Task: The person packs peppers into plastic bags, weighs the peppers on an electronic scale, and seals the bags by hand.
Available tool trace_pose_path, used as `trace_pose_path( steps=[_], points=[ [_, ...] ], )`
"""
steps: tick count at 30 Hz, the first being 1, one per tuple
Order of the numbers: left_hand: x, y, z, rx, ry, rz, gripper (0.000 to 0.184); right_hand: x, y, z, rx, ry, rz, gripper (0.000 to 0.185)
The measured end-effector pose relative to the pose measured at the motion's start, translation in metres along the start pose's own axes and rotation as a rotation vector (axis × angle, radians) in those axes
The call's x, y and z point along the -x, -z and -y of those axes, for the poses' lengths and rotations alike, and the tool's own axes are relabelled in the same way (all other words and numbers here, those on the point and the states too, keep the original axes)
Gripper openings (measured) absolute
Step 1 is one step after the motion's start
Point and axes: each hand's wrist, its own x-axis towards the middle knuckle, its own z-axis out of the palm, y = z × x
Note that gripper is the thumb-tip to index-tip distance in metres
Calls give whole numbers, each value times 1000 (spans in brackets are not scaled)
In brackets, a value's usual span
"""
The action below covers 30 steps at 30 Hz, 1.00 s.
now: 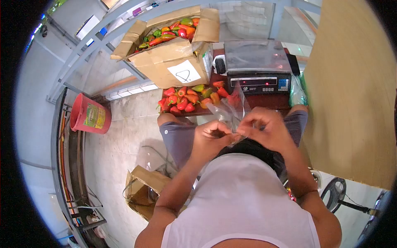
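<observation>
A clear plastic bag (pixel 231 115) is held up in front of my lap. My left hand (pixel 211 137) pinches its lower edge between thumb and fingers. My right hand (pixel 264 127), slightly blurred, grips the same bag from the other side, its fingertips close to those of the left. Red shows through the upper part of the bag; whether it lies inside or behind, I cannot tell. Just beyond my hands, a loose pile of red, orange and green peppers (pixel 182 99) lies on the dark red table (pixel 271 100).
Behind the pile stands an open cardboard box (pixel 155 66) full of peppers. A digital scale (pixel 258 62) is at its right. A pink bucket (pixel 92 113) and another cardboard box (pixel 142 190) are on the floor at left. A wooden panel (pixel 351 95) rises at right.
</observation>
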Motion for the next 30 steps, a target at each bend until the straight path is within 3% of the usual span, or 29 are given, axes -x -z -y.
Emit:
trace_pose_path(
  steps=[3, 7, 8, 11, 14, 16, 17, 18, 19, 22, 25, 28, 30],
  points=[
    [1, -7, 8, -88, -18, -4, 22, 12, -15, -27, -228, -183, 106, 21],
    [4, 8, 18, 179, 151, -49, 19, 15, -14, -48, -699, -234, 57, 20],
    [3, 20, 32, 284, 187, -87, 19, 15, -17, -52, -1053, -268, 61, 16],
    [3, 21, 38, 433, 307, -253, 18, 17, -23, -76, -1285, -308, 22, 13],
    [-2, 16, 38, 669, 302, -307, 17, 16, -31, -90, -1181, -299, 55, 10],
    [-5, 19, 42, 792, 258, -284, 18, 15, -25, -69, -245, -194, 4, 13],
    [-3, 17, 40, 645, 259, -250, 17, 14, -23, -61, 221, -133, -23, 15],
    [0, 14, 37, 497, 260, -213, 17, 12, -27, -75, 292, 52, -176, 18],
    [1, 11, 36, 352, 260, -174, 16, 8, -25, -80, 287, 46, -269, 17],
    [-5, 4, 43, -448, -57, -273, 17, -1, -25, -84, 233, 9, -460, 17],
    [-24, 31, 81, -479, -202, -304, 19, -2, -43, -83, -856, -416, -287, 21],
    [-28, 21, 56, 486, 225, -441, 19, -1, -43, -97, -382, -303, -236, 23],
    [-23, 19, 54, 531, 280, -303, 16, 2, -40, -108, -64, -228, -198, 26]
  ],
)
